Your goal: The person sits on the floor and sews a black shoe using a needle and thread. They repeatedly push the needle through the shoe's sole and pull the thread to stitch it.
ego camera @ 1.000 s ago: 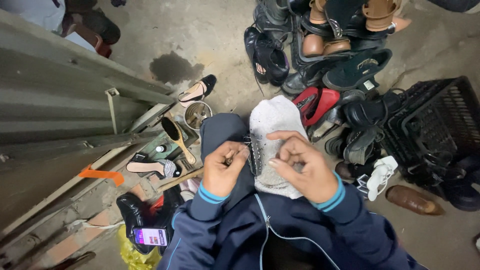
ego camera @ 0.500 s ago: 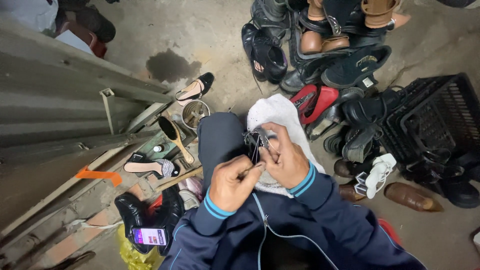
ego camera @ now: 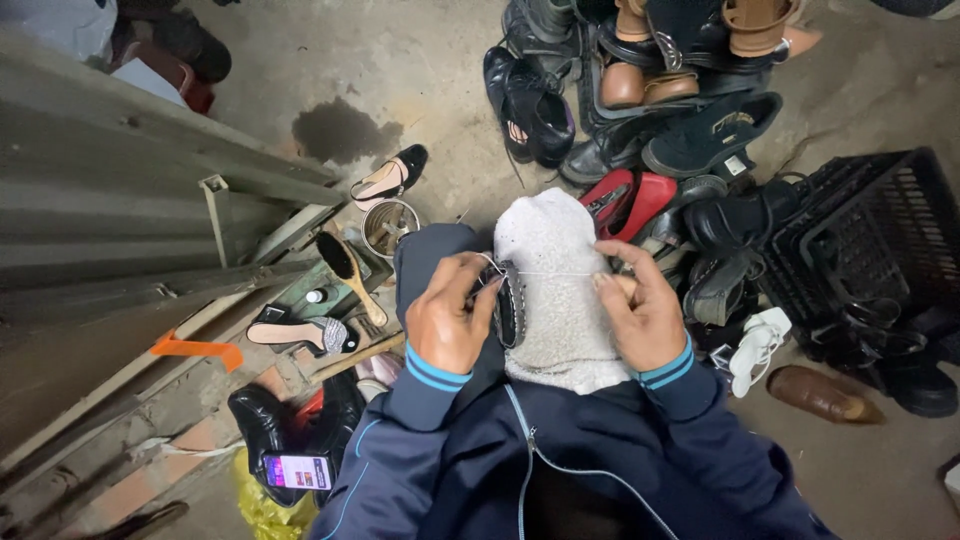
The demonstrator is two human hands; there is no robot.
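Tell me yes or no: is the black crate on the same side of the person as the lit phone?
No: the black crate sits to the person's right, while the lit phone lies at the lower left.

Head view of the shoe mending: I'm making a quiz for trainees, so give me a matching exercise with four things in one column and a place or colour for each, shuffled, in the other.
Things:
1. left hand
2. right hand
3. black crate
4. wooden brush

Places or states:
A. on the floor at the far right
B. grip on the dark strap over the white cloth
C. on the cluttered ledge to the left, near a metal tin
D. pulling a thread taut across the cloth

Pairs: 1-B, 2-D, 3-A, 4-C
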